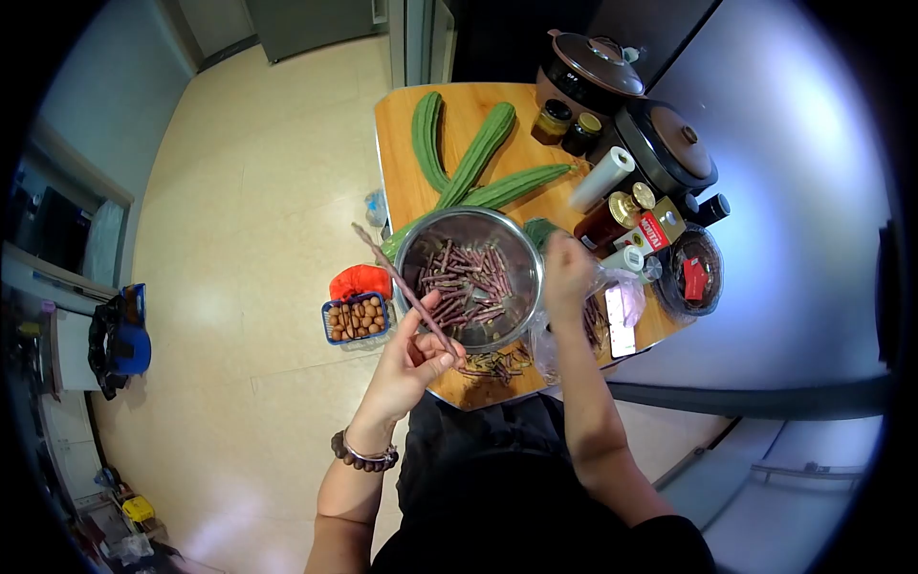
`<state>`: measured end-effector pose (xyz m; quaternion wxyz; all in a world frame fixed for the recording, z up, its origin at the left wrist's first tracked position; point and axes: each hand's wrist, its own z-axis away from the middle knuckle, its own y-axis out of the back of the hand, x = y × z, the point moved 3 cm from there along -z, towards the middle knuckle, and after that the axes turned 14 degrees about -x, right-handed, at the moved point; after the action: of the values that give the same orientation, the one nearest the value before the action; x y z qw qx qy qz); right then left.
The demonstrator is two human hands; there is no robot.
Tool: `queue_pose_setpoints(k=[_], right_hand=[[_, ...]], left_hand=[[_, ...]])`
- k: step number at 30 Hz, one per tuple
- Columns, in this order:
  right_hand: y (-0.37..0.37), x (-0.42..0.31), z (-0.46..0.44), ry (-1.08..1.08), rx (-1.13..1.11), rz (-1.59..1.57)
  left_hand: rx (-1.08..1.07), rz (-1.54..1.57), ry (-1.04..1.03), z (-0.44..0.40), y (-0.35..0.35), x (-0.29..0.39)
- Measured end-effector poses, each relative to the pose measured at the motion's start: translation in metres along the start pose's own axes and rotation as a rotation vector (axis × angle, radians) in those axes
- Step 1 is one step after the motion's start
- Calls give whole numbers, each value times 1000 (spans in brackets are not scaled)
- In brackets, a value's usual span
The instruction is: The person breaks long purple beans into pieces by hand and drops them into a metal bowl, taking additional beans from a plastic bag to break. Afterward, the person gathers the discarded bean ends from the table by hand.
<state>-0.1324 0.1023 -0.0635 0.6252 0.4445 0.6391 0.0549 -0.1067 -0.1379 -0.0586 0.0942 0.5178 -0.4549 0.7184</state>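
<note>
My left hand (409, 368) pinches a long purple bean (406, 290), which slants up and left across the rim of a steel bowl (406, 251). Inside the bowl lie many short pieces of purple bean (464, 277). My right hand (569, 268) is raised at the bowl's right side, smeared by motion, so its fingers cannot be made out. Below that forearm a clear plastic bag (545, 349) rests beside more purple beans (595, 323). Bean trimmings (497, 367) are scattered at the table's near edge, just under the bowl.
Several ridged green gourds (478, 153) lie on the wooden table (397, 120). Along the right stand cookers (665, 143), jars (552, 122), a plastic roll (604, 178), bottles and a phone (622, 323). Left of the table is a blue basket (356, 318) of round brown items.
</note>
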Motion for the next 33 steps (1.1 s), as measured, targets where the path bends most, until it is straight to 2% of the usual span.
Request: queue_pose_setpoints(k=[1, 4, 5, 7, 8, 9, 10, 12, 13, 15, 16, 17, 19, 21, 23, 26, 28, 30, 32, 33], right_hand=[[13, 14, -13, -111, 57, 46], [30, 22, -37, -130, -11, 79], [30, 13, -36, 59, 53, 398], [26, -16, -27, 234, -152, 394], [28, -53, -11, 310, -488, 239], [10, -48, 8, 376, -632, -2], [3, -69, 31, 310, -780, -112], [-8, -83, 53, 374, -933, -260], [-12, -82, 57, 372, -931, -264], [-14, -76, 62, 402, -729, -102], [-12, -77, 64, 474, -637, -18], [-12, -77, 69, 473, -637, -17], [-14, -79, 78, 444, -613, 106], [-14, -85, 80, 485, -559, 181], [-14, -85, 81, 508, -474, 155], [-14, -84, 84, 576, -477, 168], [-16, -84, 87, 622, -428, 111], [-16, -86, 87, 671, -379, 53], [-6, -86, 87, 760, -172, -120], [-2, -87, 87, 760, -176, -121]], left_hand=[[3, -10, -15, -1, 0, 0], [6, -57, -25, 1, -2, 0], [4, -91, -32, -2, -3, 1], [-6, -115, -38, -5, -5, -1], [-11, -139, -29, -5, -6, -3], [-17, -138, -24, -7, -7, -6], [-19, -162, -37, -10, -8, -8], [-23, -189, -44, -12, -10, -8], [0, -241, -59, -12, -10, -4], [23, -292, -74, -12, -7, -1], [107, -311, -94, -12, 1, -1], [192, -328, -112, -12, 6, 0], [232, -247, -147, -17, 6, -6], [370, -267, -88, -20, 14, -14], [375, -172, -126, -22, 10, -14], [373, -119, -109, -19, 15, -19], [256, 371, 23, -20, 20, -27], [239, 433, 39, -21, 16, -24], [222, 494, 56, -23, 16, -22], [236, 513, 54, -22, 19, -23]])
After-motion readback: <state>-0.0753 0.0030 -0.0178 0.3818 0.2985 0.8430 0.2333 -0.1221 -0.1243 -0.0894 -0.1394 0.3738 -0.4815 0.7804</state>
